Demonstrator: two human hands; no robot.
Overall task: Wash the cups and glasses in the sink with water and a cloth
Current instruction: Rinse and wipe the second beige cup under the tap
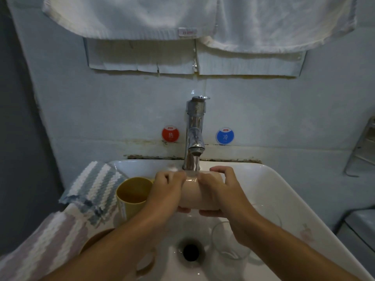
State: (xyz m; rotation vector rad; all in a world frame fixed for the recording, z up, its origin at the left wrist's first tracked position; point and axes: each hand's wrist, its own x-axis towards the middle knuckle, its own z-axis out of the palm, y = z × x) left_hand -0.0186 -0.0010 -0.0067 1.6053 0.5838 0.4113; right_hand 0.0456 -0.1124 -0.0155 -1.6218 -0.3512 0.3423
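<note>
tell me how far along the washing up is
Nothing looks finished yet. In hand: both the left hand and right hand hold a pink cup under the running tap. Left: the yellow cup, a clear glass and a brown mug wait in the sink.

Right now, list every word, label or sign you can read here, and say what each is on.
"OYO" and "热": red sticker on the wall, left of the tap.
"OYO" and "冷": blue sticker on the wall, right of the tap.
Red lettering on the towel tag: too blurred to read.
Faint print on the sink rim at right: a picture, no readable text.
</note>
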